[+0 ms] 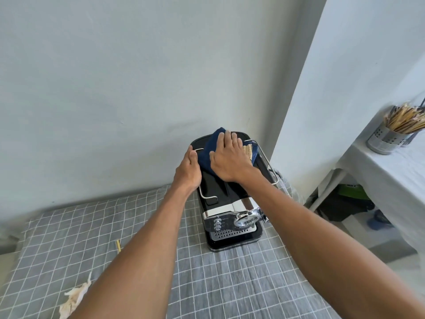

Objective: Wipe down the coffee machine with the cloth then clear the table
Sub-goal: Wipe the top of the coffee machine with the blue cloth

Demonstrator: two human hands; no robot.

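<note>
A black and chrome coffee machine (230, 217) stands on the grey checked tablecloth (69, 238) near the wall corner. A dark blue cloth (212, 143) lies on the machine's top. My right hand (230, 155) presses flat on the cloth with straight fingers. My left hand (189, 171) rests against the left side of the machine's top, by the chrome rail, its fingers hidden behind the hand. A small tan object (249, 150) shows under the right hand's edge.
A crumpled paper scrap (74, 295) lies at the table's front left, and a thin yellow stick (118, 246) lies mid-table. To the right stands a white shelf with a metal holder (384, 139) full of wooden sticks. Walls close in behind and to the right.
</note>
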